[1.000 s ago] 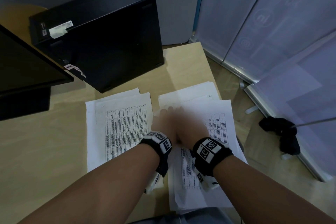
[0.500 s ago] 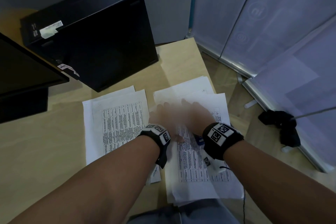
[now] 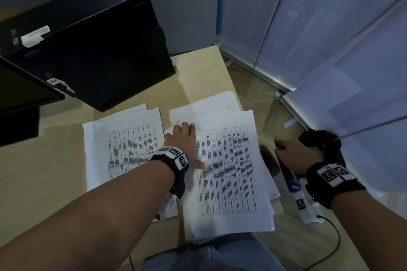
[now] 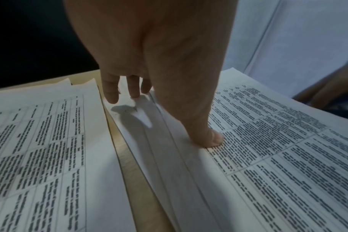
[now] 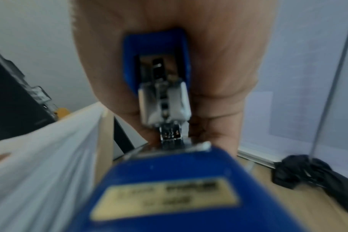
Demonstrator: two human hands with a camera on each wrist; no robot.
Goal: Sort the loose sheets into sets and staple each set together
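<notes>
Right hand (image 3: 290, 156) grips blue stapler (image 5: 175, 188) | label visible only wrist view

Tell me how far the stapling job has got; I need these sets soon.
Sorted: two piles lie apart on the desk, a left pile and a right pile. In hand: the left hand presses the right pile flat while the right hand grips the blue stapler, off the desk's right edge. Left: no staple shows in either pile.

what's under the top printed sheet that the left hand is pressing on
More white sheets, their fanned edges showing along the top sheet beside the left hand. The desk lies beneath. Their print is covered.
</notes>
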